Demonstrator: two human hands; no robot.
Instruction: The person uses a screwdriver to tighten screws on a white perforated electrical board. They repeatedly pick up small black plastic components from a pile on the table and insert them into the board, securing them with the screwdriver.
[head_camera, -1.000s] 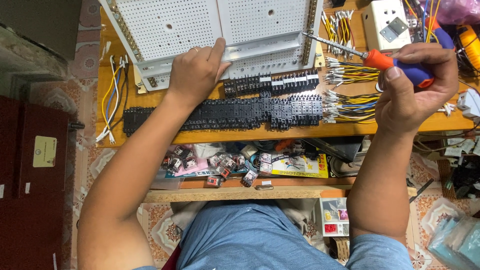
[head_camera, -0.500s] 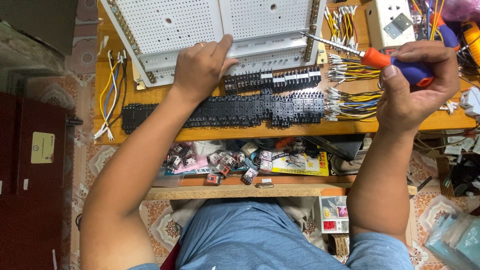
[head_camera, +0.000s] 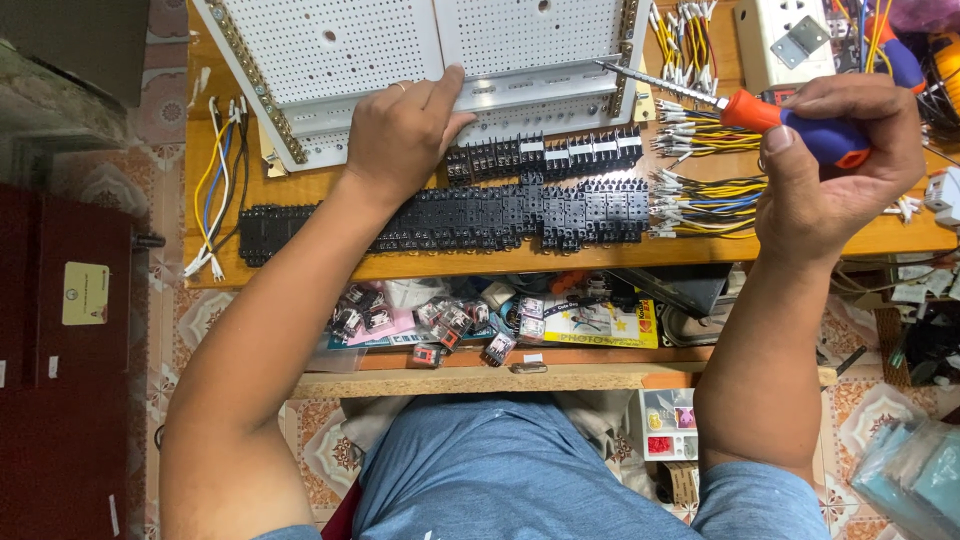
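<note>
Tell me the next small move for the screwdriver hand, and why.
Probably ease the screwdriver tip down onto the brass strip at the right edge of the white perforated panel. The right hand holds the tool angled with its tip right at that strip, while the left hand presses on the panel's lower edge, steadying it.

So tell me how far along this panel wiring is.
Done: black terminal blocks sit in rows, with wire bundles beside them. In hand: left hand rests on the white perforated panel; right hand grips the screwdriver. Left: loose wires lie unconnected.
</note>
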